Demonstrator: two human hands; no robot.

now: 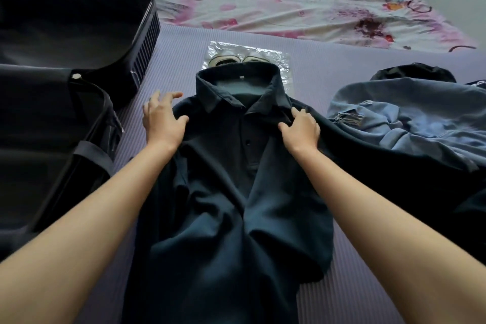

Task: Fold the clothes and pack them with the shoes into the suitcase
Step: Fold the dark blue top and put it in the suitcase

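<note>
A dark navy polo shirt is spread front-up on a ribbed purple mat, with its collar at the far end and its hem at the near edge of the view. The left hand is placed at the shirt's left shoulder; its fingers are spread wide and lifted over the mat, and only the thumb is seen to touch the cloth. The right hand is set on the right shoulder just beside the collar, with its fingers bent and a ridge of fabric pinched between thumb and fingertips.

An open dark suitcase is seen at the left, touching the mat's left edge, with its lid raised at the far side. Just beyond the collar a pair of pale shoes is laid on a crinkled silver sheet, partly hidden by the collar. To the right a light-blue frayed garment is heaped, overlapping the shirt's right sleeve, and a dark garment is seen behind it. A flowered bedsheet is spread across the far side.
</note>
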